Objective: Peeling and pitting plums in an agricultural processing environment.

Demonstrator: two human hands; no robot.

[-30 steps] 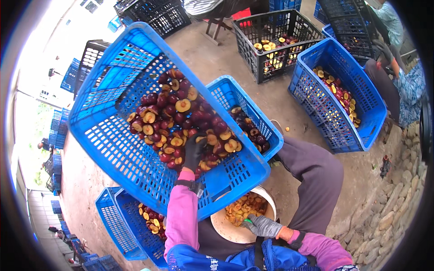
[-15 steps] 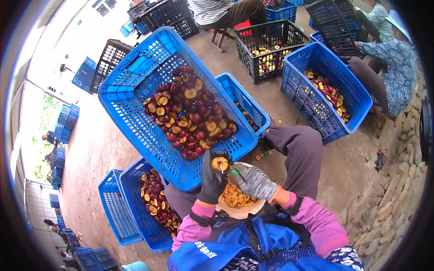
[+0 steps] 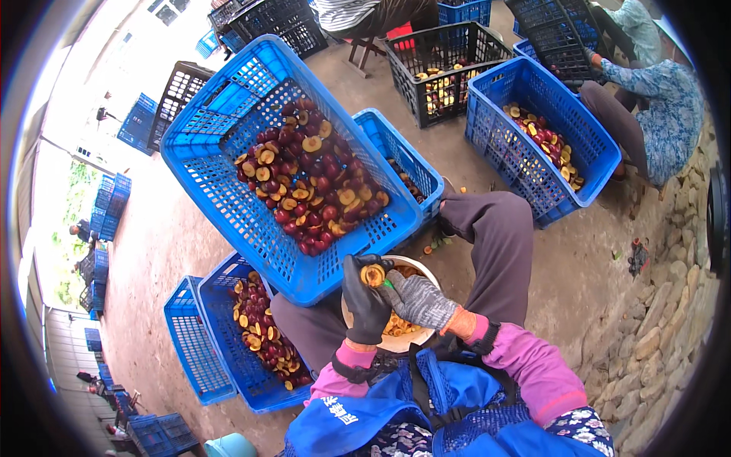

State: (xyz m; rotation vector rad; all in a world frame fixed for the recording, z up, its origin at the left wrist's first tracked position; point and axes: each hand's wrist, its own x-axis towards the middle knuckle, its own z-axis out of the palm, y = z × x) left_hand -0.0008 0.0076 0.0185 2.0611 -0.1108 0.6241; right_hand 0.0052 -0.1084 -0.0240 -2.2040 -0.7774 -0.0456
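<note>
Head view: your dark-gloved left hand (image 3: 365,305) has its fingers closed round a fruit half (image 3: 372,275), cut face turned up toward you; your grey-gloved right hand (image 3: 423,302) is closed on a green-handled tool (image 3: 389,285), its working end at the half's right edge; you cannot tell from here how deep the tip sits, or whether it touches the flesh at all. That half is just above the far left of the pale tub (image 3: 400,346), which sits between your knees.

To work it well, I would pinch the half low by its skin side, with your left thumb clear of the tool's path; turn the fruit rather than forcing the tool; make short strokes with the wrists near each other, and stay over the tub so that bits drop inside.

Counting: one half in your left hand, one tool in your right, one tub, its orange pieces (image 3: 400,325) too heaped to number; five crates near you show fruit, one large blue crate (image 3: 251,221) before you, one blue crate behind it (image 3: 388,137), one blue crate at your left (image 3: 221,320), one blue crate at your right (image 3: 487,145), and one black crate (image 3: 415,84) farther off; the fruit inside them overlaps too much to count.
</note>
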